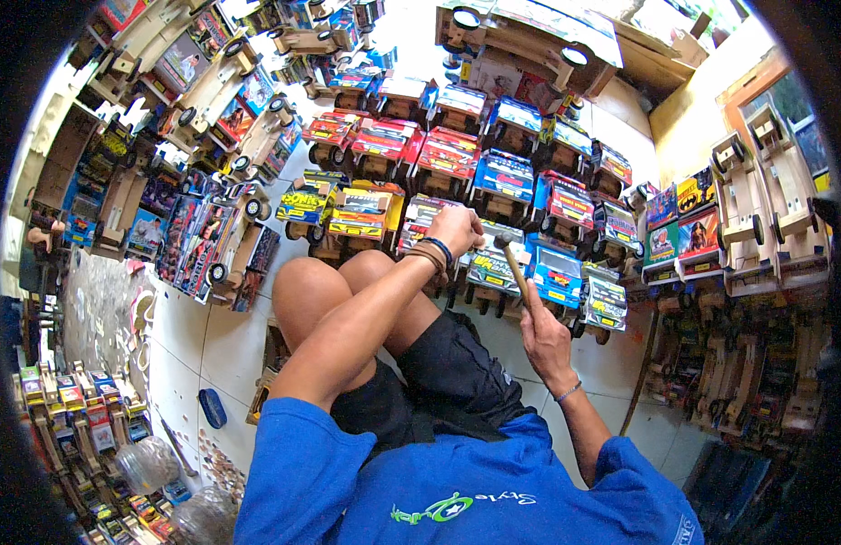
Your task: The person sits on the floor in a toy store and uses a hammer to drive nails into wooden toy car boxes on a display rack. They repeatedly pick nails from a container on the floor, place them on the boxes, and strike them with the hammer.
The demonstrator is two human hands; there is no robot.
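My right hand (546, 343) is closed round the wooden handle of a small hammer (514, 270). The hammer's dark head points up, close to the fingers of my left hand (454, 234). Those fingers are pinched together over the front row of toy trucks; whatever they hold, if anything, is too small to make out. Under and beside my left hand is a red and white toy truck (419, 214), partly covered by the hand. A green and white toy truck (493, 270) stands just below the hammer head, with a blue toy truck (555, 275) to its right.
Several rows of printed toy trucks (448, 152) stand on the white tiled floor (180, 331) before my knees. Stacked wooden trucks rise at the left (193, 227) and right (743, 200). A blue oval object (212, 409) and clear plastic jars (148, 463) lie at lower left.
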